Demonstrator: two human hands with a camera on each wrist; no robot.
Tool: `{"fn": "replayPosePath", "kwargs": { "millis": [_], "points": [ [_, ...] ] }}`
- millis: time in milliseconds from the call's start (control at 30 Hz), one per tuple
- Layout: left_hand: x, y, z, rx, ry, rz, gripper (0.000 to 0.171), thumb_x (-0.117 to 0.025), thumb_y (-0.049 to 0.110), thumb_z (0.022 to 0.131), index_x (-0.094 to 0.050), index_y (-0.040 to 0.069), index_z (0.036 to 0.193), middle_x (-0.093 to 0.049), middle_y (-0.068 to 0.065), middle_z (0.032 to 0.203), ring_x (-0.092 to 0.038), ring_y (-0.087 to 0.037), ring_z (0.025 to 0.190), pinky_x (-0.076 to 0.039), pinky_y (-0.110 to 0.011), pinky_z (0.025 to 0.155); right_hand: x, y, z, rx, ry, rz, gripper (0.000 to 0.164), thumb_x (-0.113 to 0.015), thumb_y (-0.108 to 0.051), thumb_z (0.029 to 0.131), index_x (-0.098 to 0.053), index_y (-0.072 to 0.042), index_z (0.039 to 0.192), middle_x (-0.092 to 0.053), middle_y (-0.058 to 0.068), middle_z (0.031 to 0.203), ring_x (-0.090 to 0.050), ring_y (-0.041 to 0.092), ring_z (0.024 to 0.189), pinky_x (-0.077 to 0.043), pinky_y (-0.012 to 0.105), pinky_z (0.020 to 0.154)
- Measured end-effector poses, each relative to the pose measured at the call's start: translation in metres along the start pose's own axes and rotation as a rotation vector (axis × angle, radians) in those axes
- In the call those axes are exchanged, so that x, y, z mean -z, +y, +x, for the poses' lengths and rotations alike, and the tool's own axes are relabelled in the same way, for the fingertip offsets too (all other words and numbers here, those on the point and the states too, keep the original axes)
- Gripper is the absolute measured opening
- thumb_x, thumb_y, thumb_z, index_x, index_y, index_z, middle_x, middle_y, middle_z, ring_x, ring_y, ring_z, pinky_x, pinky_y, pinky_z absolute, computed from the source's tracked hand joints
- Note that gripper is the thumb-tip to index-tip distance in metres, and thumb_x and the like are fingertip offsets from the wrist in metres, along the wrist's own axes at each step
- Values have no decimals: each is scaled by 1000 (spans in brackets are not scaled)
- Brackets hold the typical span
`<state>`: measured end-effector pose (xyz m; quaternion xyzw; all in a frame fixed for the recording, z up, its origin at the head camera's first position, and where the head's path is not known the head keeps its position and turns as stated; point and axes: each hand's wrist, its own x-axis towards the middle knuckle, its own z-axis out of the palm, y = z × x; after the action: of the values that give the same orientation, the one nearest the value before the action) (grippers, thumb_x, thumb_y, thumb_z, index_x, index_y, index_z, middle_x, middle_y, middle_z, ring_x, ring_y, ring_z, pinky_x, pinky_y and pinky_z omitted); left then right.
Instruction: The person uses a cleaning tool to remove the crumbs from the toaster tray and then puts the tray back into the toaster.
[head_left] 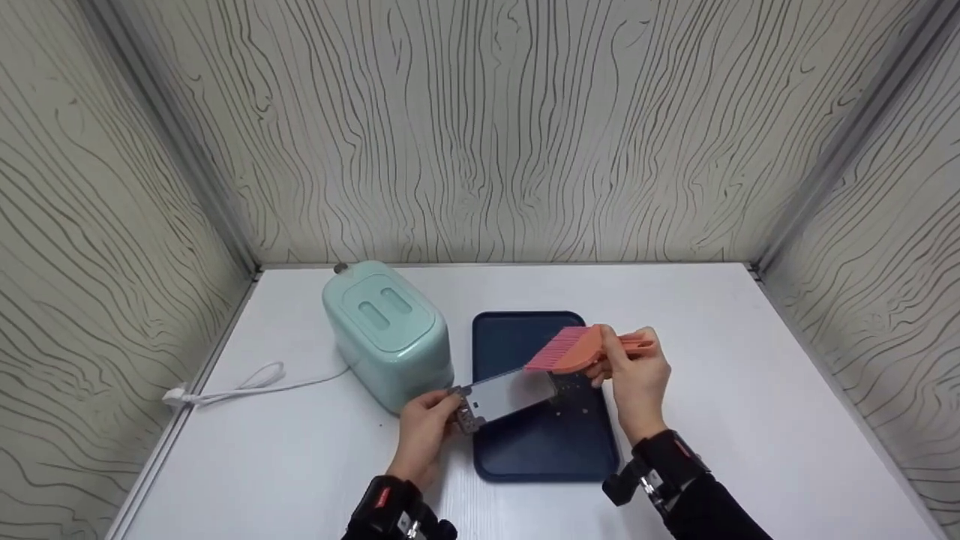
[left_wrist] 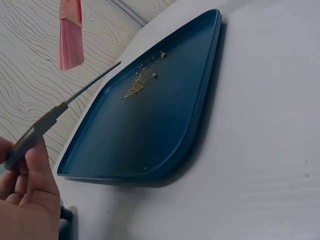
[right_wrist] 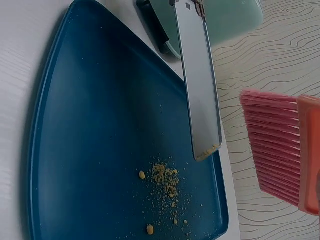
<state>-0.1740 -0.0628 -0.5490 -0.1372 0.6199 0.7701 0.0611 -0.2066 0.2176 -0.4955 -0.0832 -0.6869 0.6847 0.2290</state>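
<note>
Head view: the left hand [head_left: 421,436] pinches the metal plate [head_left: 511,395] by one end, its long axis slanting over the blue tray [head_left: 541,454] toward the right hand [head_left: 641,380] — nearer the free end, fingers curled round the brush [head_left: 579,352], bristles [head_left: 553,349] above the plate and apart from it.

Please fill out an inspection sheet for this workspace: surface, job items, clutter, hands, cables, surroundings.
Surface: white table, with a navy tray on it.
Job items: metal crumb tray, held partly over the navy tray; orange brush with pink bristles; crumbs on both trays; mint-green toaster.
Clutter: small specks on the table.
Hands: left hand grips the crumb tray's end; right hand holds the brush.
Cables: white cord, plug at the table's left edge.
Surroundings: wood-grain-patterned walls.
</note>
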Motion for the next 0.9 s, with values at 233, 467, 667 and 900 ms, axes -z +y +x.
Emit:
{"fn": "replayPosePath", "kwargs": {
  "millis": [233,467,667,900],
  "points": [
    [-2,0,0,2,-3,-20,31,-66,11,96,-65,-10,118,-68,-9,93,-63,-15,79,-56,-27,69,-6,8,-1,7,-5,-31,49,-76,-40,91,-44,-3,85,-72,15,69,-67,22,49,-55,35,43],
    [-4,4,-1,0,-27,-34,31,-65,11,97,-64,-10,120,-67,-10,94,-63,-15,77,-56,-27,68,-3,15,-1,-19,-1,-49,49,-77,-40,91,-45,-2,84,-73,15,71,-69,24,51,-55,35,44],
    [-5,6,-1,-8,-41,-39,29,-63,10,98,-64,-10,120,-67,-9,93,-64,-15,76,-56,-27,69,4,19,0,-69,3,-60,47,-76,-38,92,-46,-3,84,-74,14,71,-69,24,50,-56,37,45],
    [-8,6,-2,-28,-49,-47,29,-64,9,97,-64,-11,118,-67,-9,92,-63,-14,76,-56,-26,69,19,21,-1,-134,13,-81,42,-74,-33,94,-46,-2,85,-73,15,70,-68,24,49,-57,38,46]
  ]
}}
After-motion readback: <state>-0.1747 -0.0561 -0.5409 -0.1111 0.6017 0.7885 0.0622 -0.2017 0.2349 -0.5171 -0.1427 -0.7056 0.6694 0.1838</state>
